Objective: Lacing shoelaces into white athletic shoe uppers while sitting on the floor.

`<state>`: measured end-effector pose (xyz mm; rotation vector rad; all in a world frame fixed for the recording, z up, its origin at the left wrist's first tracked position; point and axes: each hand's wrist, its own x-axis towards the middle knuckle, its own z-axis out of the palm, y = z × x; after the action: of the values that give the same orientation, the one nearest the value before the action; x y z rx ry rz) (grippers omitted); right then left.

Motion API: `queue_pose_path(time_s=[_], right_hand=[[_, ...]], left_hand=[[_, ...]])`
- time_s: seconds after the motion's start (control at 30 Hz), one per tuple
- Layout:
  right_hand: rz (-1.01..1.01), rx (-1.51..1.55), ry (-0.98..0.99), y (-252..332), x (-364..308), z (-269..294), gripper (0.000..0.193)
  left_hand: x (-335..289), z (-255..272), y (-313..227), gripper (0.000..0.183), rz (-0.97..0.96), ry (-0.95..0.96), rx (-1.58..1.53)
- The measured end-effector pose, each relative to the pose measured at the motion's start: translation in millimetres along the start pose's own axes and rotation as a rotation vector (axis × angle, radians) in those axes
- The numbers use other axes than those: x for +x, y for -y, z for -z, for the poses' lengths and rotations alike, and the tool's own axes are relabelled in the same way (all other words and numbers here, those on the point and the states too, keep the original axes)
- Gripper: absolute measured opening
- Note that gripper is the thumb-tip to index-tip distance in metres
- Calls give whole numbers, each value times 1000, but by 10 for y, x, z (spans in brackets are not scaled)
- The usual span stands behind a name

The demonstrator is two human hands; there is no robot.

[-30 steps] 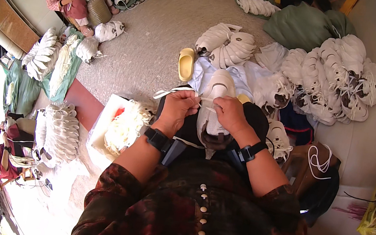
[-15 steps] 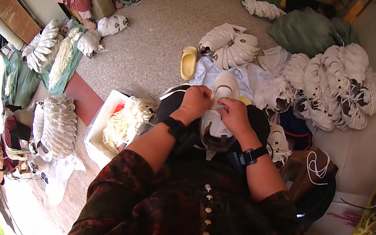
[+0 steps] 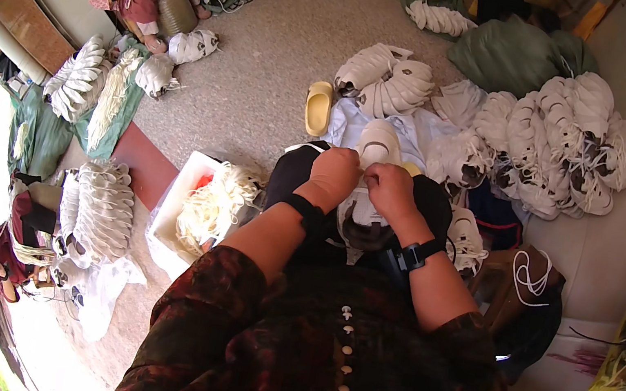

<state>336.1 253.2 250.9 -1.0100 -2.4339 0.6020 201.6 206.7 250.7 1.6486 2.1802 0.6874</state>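
A white shoe (image 3: 379, 140) rests in my lap between my knees, its toe pointing away from me and its dark-lined opening toward my body. Over the shoe's middle, my left hand (image 3: 335, 174) is closed, with the fingertips pressed together. My right hand (image 3: 390, 189) is beside it, also closed in a pinch, and the two nearly meet. What lies between the fingertips is too small to make out. Both wrists carry dark bands.
A white box (image 3: 192, 200) of cream laces stands at my left. Shoes are piled at the right (image 3: 577, 149) and stacked ahead (image 3: 397, 85). A yellow clog (image 3: 317, 108) lies on the floor. Two people sit at the left among more shoes.
My left hand has moved right and turned, coming closer to my right hand. The right hand has barely shifted. The shoe stays in my lap.
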Motion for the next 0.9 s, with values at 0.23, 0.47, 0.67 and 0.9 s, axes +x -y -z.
queue_pose_path(time_s=[0.23,0.47,0.67,0.9], right_hand=[[-47,-32,133,97,78,134,7],[-16,-126,117,54,82,81,5],[34,-230,126,87,101,76,6],[153,-388,53,121,54,-21,3]], left_hand=[[-40,190,-114,31,-8,331,79],[-90,184,-268,30,-15,243,123],[195,153,94,29,-72,280,-17],[111,90,192,18,31,209,-382]])
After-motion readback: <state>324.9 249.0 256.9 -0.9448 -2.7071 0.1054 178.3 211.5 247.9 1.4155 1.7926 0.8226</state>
